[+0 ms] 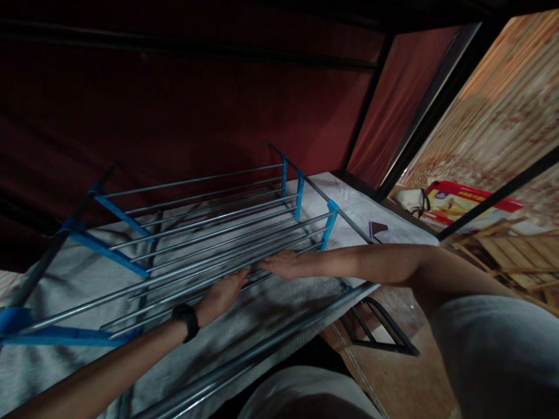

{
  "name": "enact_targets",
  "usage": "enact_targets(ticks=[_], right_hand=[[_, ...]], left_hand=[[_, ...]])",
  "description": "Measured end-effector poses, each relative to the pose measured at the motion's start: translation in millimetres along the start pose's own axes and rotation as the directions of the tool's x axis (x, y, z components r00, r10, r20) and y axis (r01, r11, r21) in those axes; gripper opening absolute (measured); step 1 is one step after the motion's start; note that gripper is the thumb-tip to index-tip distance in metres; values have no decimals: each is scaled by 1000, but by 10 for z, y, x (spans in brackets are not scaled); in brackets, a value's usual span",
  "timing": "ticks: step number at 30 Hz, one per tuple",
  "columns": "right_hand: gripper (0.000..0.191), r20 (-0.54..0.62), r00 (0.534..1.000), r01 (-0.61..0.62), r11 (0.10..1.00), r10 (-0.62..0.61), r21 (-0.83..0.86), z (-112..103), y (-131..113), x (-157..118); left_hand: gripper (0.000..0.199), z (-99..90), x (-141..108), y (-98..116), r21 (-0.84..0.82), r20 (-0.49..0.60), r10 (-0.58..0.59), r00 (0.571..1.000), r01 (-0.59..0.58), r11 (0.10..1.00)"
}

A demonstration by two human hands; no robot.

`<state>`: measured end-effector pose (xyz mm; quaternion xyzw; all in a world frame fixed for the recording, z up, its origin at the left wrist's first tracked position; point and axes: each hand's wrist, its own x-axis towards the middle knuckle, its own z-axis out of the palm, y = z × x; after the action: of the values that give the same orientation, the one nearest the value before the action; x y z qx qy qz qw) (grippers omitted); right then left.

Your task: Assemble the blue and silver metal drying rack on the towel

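Note:
A metal rack [209, 220] with several thin grey tubes and blue plastic brackets lies across a whitish cloth. My left hand [224, 294], with a black watch [187, 322] on its wrist, is closed over the rack's nearer tubes around the middle. Close to its right, my right hand [282, 264] reaches in from the side, its fingers bent over the same group of tubes. Both hands show mainly their backs, and the fingertips are partly hidden. A blue bracket [331, 224] joins the tubes just beyond my right hand.
Whitish cloth [345, 192] covers the surface under the rack. A thick metal rail [262, 346] runs along its near edge, and dark posts frame the sides. Dark red fabric [196, 116] hangs behind. At right are a red and yellow box [467, 203] and wooden slats [519, 259].

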<state>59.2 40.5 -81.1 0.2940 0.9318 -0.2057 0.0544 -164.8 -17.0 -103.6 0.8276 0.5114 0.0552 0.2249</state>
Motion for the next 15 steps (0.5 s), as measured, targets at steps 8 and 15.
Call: enact_targets(ticks=[8,15], right_hand=[[32,28,1000,-24,728,6,685,-1345,248,-1237],[42,-358,667,-33,506,654,862,-549,1293,-1701]], left_hand=[[36,131,14,-148,-6,10,-43,999,43,999],[35,166,25,-176,3,15,-101,995,101,995]])
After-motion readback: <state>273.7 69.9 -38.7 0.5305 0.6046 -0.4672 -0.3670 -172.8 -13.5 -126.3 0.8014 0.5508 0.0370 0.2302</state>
